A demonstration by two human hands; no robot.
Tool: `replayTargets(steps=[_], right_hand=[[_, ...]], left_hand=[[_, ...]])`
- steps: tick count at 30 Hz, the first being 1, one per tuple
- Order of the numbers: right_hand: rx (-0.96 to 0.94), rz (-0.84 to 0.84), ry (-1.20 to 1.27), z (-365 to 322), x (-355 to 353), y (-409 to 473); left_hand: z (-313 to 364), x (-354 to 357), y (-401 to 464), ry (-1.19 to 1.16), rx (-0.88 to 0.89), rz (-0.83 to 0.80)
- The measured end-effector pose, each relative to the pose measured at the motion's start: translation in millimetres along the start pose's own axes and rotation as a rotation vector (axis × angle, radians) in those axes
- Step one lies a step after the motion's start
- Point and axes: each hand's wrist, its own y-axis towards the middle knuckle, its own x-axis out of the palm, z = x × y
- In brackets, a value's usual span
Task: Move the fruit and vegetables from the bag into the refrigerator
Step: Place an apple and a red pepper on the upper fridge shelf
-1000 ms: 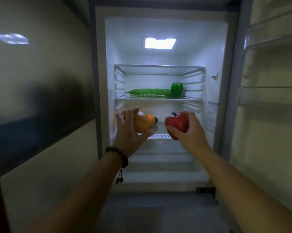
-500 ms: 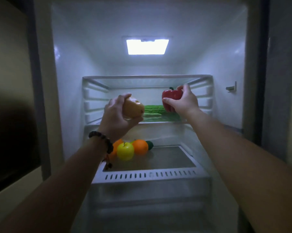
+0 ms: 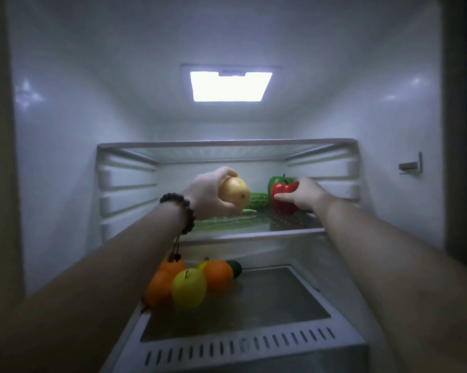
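Both arms reach into the open refrigerator at the middle glass shelf (image 3: 254,232). My left hand (image 3: 205,195) grips a yellow-brown potato (image 3: 233,190) held just above the shelf. My right hand (image 3: 306,193) is closed on a red bell pepper (image 3: 283,199) whose base rests on the shelf, in front of a green bell pepper (image 3: 276,181). A bumpy green bitter gourd (image 3: 258,201) lies between my two hands, with a long pale green vegetable (image 3: 221,224) lying in front of it.
On the drawer cover (image 3: 267,300) below sit oranges (image 3: 217,274), a yellow apple (image 3: 188,288) and a dark green fruit (image 3: 235,268), grouped at the left. An upper glass shelf (image 3: 227,146) is above my hands. White walls close both sides; the lamp (image 3: 230,86) glows overhead.
Both hands have moved deeper into the refrigerator over the middle shelf. The red pepper has come down onto the shelf beside the green one, and the view has moved closer.
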Motion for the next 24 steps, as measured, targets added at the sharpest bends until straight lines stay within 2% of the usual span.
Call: replayTargets(steps=[4, 11, 17, 24], right_hand=[[-0.034, 0.026, -0.020, 2, 1, -3], [-0.086, 0.017, -0.134, 7, 1, -2], [-0.104, -0.008, -0.140, 2, 2, -10], [-0.138, 0.068, -0.095, -5, 0, -18]], left_hand=[[-4, 26, 39, -0.019, -0.054, -0.207], [-14, 52, 64, -0.007, -0.100, -0.386], [-16, 46, 55, -0.077, -0.112, -0.398], [-17, 46, 53, -0.077, -0.110, -0.364]])
